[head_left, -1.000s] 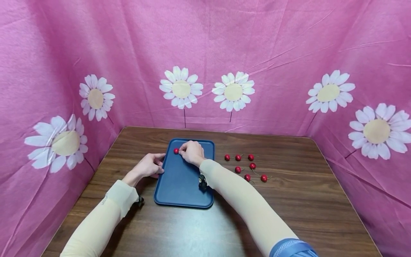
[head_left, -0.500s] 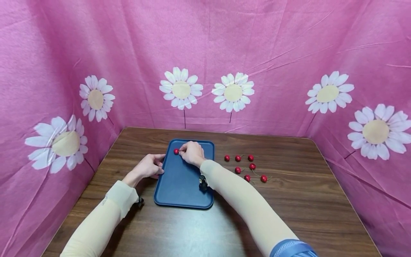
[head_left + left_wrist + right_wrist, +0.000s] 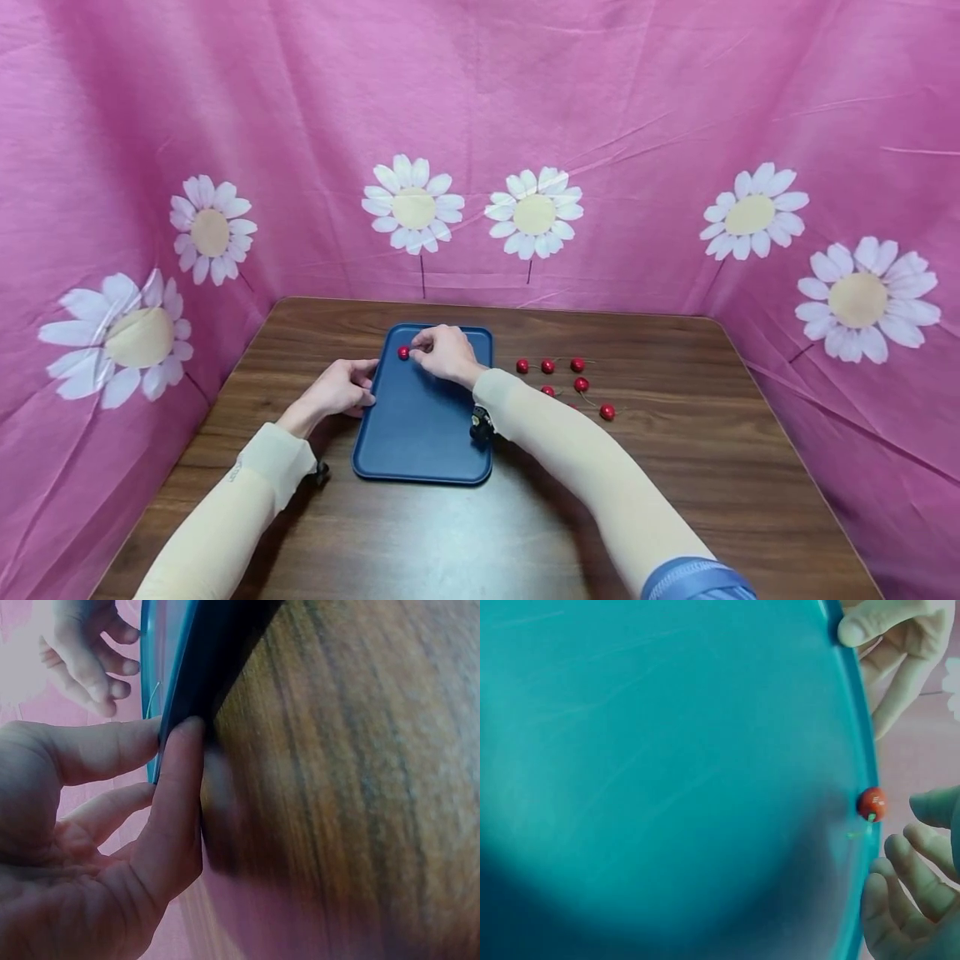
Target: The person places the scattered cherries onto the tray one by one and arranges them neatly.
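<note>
A blue rectangular tray [image 3: 420, 433] lies on the table with one red cherry [image 3: 403, 353] near its far left corner. My right hand [image 3: 444, 352] hovers just right of that cherry. In the right wrist view its fingers are loosely spread, and a gap separates them from the cherry [image 3: 871, 804]. My left hand [image 3: 337, 388] pinches the tray's left edge. The left wrist view shows the thumb and fingers of that hand [image 3: 112, 825] on both sides of the rim.
On the wooden table [image 3: 675, 467], right of the tray, lie several more stemmed cherries [image 3: 581, 384]. My right forearm partly covers the nearer ones. A pink curtain [image 3: 480, 83] with printed daisies encloses the back and sides.
My right fingers have let go of the cherry and drawn slightly away to the right. The cherry stays on the tray. My left hand keeps its hold; the head view has shifted a little.
</note>
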Demonstrator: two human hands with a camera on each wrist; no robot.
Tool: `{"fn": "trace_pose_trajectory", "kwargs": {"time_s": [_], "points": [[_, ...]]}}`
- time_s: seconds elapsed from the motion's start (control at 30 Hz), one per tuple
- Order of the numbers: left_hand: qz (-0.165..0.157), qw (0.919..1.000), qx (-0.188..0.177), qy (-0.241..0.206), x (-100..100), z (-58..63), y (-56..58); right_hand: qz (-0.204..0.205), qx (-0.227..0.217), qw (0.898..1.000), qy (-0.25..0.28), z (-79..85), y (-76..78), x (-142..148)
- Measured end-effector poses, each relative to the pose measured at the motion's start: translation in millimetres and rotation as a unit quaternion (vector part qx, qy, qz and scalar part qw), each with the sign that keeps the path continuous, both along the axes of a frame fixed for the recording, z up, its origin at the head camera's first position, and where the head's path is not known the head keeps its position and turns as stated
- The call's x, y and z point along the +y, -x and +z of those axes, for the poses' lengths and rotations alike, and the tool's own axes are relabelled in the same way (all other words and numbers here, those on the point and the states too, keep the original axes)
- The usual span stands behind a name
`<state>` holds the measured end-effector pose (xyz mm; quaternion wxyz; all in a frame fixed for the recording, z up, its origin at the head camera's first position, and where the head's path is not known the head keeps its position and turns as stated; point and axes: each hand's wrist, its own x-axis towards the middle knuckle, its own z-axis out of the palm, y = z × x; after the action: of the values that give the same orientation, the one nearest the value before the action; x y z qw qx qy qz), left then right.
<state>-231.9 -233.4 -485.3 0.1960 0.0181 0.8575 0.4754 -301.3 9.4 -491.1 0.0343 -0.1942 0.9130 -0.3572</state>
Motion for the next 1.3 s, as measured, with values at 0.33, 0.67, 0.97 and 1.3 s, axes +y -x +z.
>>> {"fn": "trace_pose_trajectory", "kwargs": {"time_s": [0.33, 0.67, 0.97, 1.3], "points": [[-0.001, 1.0000, 0.004, 0.009, -1, 2.4, -2.4, 0.065, 0.020, 0.997, 0.029, 25.4, -11.4, 24], [-0.002, 0.9999, -0.003, 0.014, 0, 3.6, -2.9, 0.067, 0.034, 0.995, 0.059, 46.2, -21.9, 67], [-0.001, 0.9998, -0.011, 0.019, 1, 4.8, -3.9, 0.064, 0.020, 0.996, 0.062, 42.8, -29.9, 118], [-0.009, 0.9999, -0.004, 0.008, 0, 4.7, -2.4, 0.040, 0.012, 0.998, 0.049, 41.1, -40.9, 169]]}}
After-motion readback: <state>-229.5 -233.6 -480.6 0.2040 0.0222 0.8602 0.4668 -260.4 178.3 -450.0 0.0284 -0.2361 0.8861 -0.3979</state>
